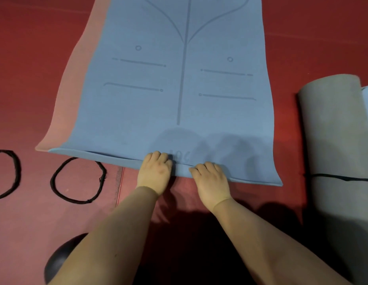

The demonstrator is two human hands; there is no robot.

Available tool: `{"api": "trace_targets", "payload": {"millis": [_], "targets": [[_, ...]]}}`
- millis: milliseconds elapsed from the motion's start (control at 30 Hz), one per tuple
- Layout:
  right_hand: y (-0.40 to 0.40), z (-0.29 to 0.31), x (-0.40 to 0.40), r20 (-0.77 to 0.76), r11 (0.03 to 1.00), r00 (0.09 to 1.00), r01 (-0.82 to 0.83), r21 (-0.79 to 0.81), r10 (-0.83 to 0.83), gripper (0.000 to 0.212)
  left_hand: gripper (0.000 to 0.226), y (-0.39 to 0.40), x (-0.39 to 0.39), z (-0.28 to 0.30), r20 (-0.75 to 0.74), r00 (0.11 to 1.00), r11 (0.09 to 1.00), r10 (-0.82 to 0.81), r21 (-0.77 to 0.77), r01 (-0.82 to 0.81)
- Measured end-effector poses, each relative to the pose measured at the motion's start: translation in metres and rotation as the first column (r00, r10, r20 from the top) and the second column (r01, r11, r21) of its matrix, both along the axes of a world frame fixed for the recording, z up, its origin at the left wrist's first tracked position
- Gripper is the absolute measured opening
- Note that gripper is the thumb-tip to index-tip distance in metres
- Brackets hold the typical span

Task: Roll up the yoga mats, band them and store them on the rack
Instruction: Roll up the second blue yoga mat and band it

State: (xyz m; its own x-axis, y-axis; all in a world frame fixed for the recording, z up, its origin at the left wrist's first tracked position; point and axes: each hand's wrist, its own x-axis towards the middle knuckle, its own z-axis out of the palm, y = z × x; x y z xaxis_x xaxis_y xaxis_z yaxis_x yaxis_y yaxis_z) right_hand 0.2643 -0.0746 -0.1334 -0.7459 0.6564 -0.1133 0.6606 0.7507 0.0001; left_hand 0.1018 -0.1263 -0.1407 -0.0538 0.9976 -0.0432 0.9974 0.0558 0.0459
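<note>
The fingers (156,156) of the left hand (155,172) were curled over the near edge of the blue yoga mat (179,99), gripping it; the right hand (210,181) gripped the same edge just beside it. The mat lay flat on the red floor (31,58), over a pink mat (64,112). Two black bands (55,182) lay on the floor near its left corner. A rolled grey mat (335,130), banded, lay to the right.

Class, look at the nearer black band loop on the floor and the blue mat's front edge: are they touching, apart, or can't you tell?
Cannot tell. In the head view the black band loop runs up to the blue mat and its top arc disappears at the mat's front edge, so neither contact nor a gap shows plainly.
</note>
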Motion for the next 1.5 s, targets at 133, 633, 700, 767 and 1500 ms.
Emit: {"api": "trace_targets", "payload": {"millis": [133, 633, 700, 767, 1500], "targets": [[-0.003, 0.002, -0.007, 0.014, 0.997, 0.997, 0.079, -0.018, -0.078, 0.019, 0.018, -0.014, 0.003, -0.007, -0.006, 1.000, 1.000, -0.005, 0.008, 0.005], [0.000, -0.017, 0.000, -0.115, 0.960, 0.965, 0.215, -0.180, -0.237, 0.040, 0.036, -0.018, -0.009, -0.018, 0.261, 0.951, 0.982, 0.166, -0.135, -0.134], [0.005, -0.016, 0.000, -0.170, 0.946, 0.946, 0.235, -0.225, -0.276, 0.030, 0.027, -0.014, -0.011, -0.017, 0.342, 0.905, 0.962, 0.251, -0.194, -0.193], [0.013, -0.014, 0.000, -0.171, 0.936, 0.944, 0.232, -0.266, -0.283, 0.022, 0.024, -0.009, -0.013, -0.016, 0.390, 0.861, 0.942, 0.328, -0.204, -0.267], [0.042, -0.014, -0.018, -0.110, 0.912, 0.924, 0.332, -0.239, -0.365, 0.026, 0.030, -0.009, -0.002, -0.022, 0.104, 0.979, 0.980, 0.178, 0.071, -0.186]]}}
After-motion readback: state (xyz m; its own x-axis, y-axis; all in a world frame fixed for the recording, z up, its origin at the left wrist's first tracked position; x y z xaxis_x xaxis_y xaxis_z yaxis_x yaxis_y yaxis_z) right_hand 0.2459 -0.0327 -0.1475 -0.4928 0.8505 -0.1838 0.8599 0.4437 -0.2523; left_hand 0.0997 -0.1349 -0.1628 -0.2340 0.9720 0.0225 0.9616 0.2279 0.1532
